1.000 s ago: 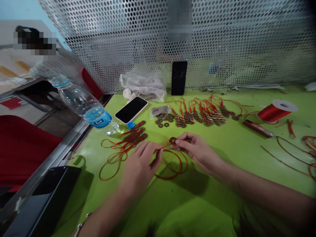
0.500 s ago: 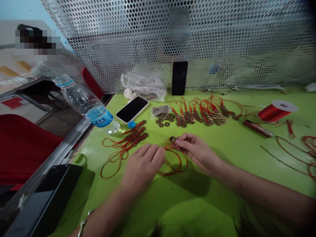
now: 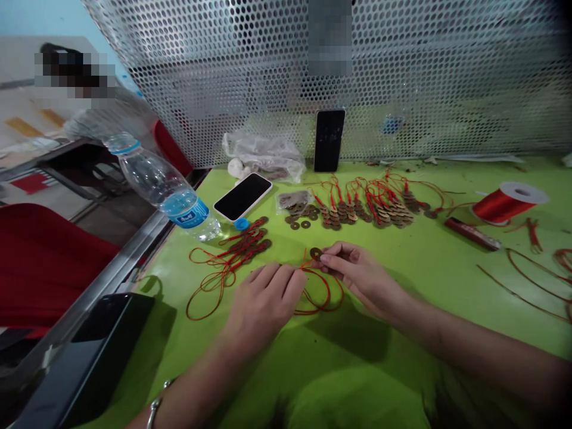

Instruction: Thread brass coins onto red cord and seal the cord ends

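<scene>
Left hand (image 3: 269, 295), curled narrow on red cord (image 3: 329, 291); right hand (image 3: 355, 268), pinching 1 coin (image 3: 314, 251) between hands, threading unclear. Beyond left hand: strung bundles (image 3: 251, 245), apparently finished. Farther ahead: loose coins (image 3: 301, 210), unstrung; beyond right hand, strung row (image 3: 389, 213).

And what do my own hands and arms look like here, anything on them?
Your left hand and right hand are ungloved, and both forearms show no sleeve. A thin, silvery bracelet with small bead-like bumps circles the left one; none shows on the right.
</scene>
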{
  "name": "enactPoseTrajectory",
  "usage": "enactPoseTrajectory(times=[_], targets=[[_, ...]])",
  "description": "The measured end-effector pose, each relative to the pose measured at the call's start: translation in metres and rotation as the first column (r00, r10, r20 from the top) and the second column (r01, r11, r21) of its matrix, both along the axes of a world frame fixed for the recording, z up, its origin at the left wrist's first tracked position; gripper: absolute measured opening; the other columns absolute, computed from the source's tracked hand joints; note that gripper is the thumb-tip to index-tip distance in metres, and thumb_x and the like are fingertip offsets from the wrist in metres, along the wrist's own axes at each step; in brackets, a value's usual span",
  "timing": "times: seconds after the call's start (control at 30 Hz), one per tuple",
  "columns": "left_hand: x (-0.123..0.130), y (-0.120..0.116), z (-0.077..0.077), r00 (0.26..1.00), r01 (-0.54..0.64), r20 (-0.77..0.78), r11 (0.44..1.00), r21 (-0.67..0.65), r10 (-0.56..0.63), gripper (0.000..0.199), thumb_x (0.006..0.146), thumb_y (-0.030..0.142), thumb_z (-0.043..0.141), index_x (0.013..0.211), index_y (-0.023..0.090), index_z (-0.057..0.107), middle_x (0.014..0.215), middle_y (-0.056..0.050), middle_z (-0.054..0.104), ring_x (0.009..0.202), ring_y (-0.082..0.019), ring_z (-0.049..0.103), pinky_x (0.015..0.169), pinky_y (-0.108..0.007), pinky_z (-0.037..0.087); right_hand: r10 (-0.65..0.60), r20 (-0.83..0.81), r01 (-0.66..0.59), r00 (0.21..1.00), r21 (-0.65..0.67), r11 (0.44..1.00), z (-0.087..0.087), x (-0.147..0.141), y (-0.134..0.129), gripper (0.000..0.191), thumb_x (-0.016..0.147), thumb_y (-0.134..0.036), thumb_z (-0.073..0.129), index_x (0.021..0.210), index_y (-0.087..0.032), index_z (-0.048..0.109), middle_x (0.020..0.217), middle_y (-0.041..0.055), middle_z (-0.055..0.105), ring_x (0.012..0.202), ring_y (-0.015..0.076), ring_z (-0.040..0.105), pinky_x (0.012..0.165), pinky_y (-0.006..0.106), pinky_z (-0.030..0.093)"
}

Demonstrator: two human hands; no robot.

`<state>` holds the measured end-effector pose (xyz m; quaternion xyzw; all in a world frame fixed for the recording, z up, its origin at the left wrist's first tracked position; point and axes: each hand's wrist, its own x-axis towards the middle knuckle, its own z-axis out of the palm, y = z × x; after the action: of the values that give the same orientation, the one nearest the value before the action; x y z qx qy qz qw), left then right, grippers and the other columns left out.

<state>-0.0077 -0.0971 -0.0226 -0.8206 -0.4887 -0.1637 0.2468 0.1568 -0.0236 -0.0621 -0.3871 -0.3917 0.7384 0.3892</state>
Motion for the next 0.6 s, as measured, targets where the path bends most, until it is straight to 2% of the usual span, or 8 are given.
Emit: enactPoseTrajectory(times=[0.13,0.27,0.6], targets=[[0.0017,-0.0003,0.0034,1.0,0.003,-0.02,1.0,-0.004,-0.003,0.017,0.088,0.012,0.047,0.073,0.016,0.053,0.064,0.0,0.055,0.06,-0.014,0.045,0.055,-0.028,0.033,-0.005,0.003,0.005,1.0,0.014,1.0,0.0014,-0.0005,-0.0013,0.023,0.059,-0.028,0.079,0.067,-0.018,0.06,0.071,-0.0024,0.062,0.069,0.01,0.055,0.069,0.025,0.043],[0.0036,0.0006,0.0053,0.998,0.054,-0.042,0.998,-0.024,-0.055,0.019,0.087,0.011,0.047,0.07,0.016,0.052,0.061,0.0,0.053,0.058,-0.015,0.044,0.054,-0.028,0.031,0.0,0.006,0.0,1.0,0.024,1.0,0.0027,-0.0009,-0.0019,0.022,0.06,-0.028,0.078,0.066,-0.018,0.06,0.07,-0.003,0.062,0.068,0.0098,0.055,0.068,0.025,0.043],[0.0044,0.0003,0.0075,0.994,0.109,-0.021,0.994,-0.006,-0.109,0.021,0.087,0.008,0.044,0.07,0.016,0.053,0.06,0.001,0.052,0.057,-0.014,0.042,0.053,-0.028,0.029,0.012,0.017,-0.012,1.0,0.034,0.999,-0.0015,-0.0013,0.0,0.021,0.06,-0.028,0.078,0.067,-0.018,0.06,0.07,-0.0025,0.062,0.067,0.0099,0.054,0.067,0.025,0.042]])
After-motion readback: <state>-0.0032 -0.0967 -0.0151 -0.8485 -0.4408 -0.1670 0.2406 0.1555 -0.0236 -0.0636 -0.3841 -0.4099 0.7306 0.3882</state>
